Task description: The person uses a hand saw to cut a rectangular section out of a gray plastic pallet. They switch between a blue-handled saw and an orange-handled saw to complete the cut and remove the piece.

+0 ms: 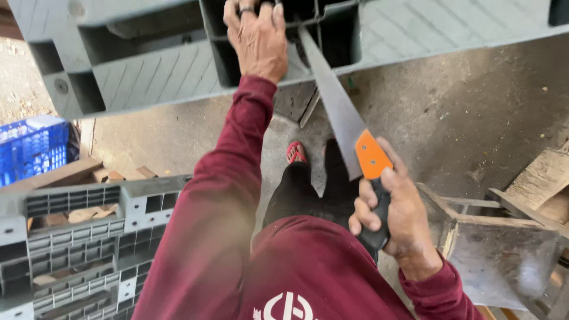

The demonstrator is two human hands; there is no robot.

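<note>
A blue crate (32,148) sits at far left, above a second grey pallet (77,237) on the floor. The left hand (258,38) is closed on the edge of a raised grey pallet (148,65). The saw (344,118) blade reaches into that pallet; the right hand (394,210) grips its black-and-orange handle.

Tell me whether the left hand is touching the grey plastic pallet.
Touching. The head view shows the left hand gripping the grey plastic pallet, fingers hooked over the edge of an opening beside the saw blade.
</note>
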